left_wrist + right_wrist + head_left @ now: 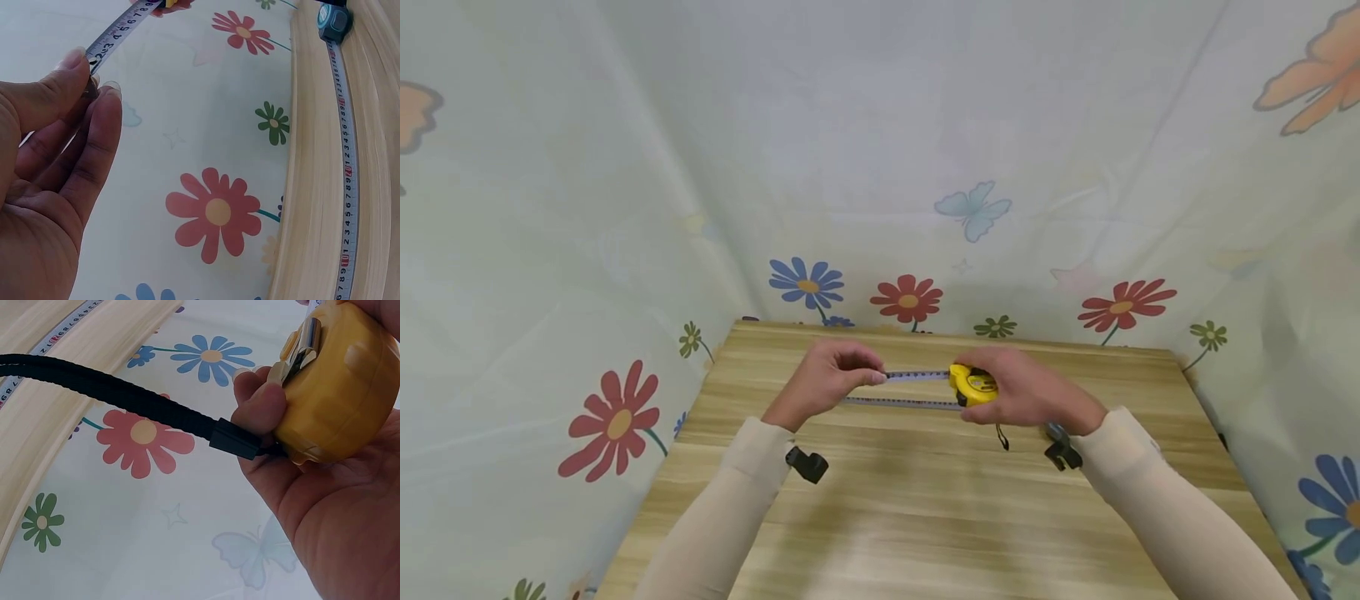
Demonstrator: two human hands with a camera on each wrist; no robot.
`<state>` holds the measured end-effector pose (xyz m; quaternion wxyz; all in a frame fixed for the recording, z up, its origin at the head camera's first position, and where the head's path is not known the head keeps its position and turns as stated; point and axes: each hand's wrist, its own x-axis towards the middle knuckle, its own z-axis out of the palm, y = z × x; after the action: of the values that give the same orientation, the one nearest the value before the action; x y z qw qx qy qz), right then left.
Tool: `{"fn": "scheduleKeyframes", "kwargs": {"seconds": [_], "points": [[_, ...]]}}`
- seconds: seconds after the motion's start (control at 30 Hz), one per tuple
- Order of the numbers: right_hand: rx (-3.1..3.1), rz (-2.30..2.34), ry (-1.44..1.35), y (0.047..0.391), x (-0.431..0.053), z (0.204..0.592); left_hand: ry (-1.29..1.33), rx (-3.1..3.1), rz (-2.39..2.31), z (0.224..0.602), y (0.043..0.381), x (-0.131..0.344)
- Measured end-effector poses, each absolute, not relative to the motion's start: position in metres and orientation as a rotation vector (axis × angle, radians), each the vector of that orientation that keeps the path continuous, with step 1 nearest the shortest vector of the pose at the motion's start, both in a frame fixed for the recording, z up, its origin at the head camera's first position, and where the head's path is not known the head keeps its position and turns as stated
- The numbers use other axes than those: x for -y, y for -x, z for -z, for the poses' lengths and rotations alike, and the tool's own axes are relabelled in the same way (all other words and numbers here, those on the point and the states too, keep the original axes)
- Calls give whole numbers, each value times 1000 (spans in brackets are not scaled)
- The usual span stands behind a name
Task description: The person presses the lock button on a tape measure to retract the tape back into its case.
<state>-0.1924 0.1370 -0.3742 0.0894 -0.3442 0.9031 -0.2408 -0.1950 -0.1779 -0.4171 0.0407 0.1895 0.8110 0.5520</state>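
Observation:
My right hand (1026,387) grips a yellow tape measure (976,385), its round case tucked into the palm in the right wrist view. A black wrist strap (125,397) hangs from the case. Between thumb and fingers, my left hand (835,377) pinches the end of the tape's blade (919,376), which is drawn out a short way between the hands. Low numbers show on this blade in the left wrist view. Below lies a second tape measure (334,22), teal and dark grey, with its own long blade (347,169) stretched along the table. My right wrist partly hides its case in the head view.
The wood-grain table (925,517) ends at the back and sides against a pale hanging cloth (880,150) printed with flowers and butterflies. Dark camera mounts (808,464) sit on both wrists.

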Motion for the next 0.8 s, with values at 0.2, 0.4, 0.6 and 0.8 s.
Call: {"fn": "scheduleKeyframes", "kwargs": {"seconds": [0.2, 0.4, 0.6, 0.8], "points": [[-2686, 726, 1026, 191, -135, 372, -561, -2502, -1687, 416, 194, 178], [-2679, 705, 1013, 190, -135, 374, -581, -2483, -1703, 417, 191, 175], [-2688, 710, 1013, 188, -136, 376, -588, -2504, -1692, 419, 190, 174], [-2699, 705, 1021, 187, -136, 374, -596, -2510, -1690, 418, 191, 172]]}}
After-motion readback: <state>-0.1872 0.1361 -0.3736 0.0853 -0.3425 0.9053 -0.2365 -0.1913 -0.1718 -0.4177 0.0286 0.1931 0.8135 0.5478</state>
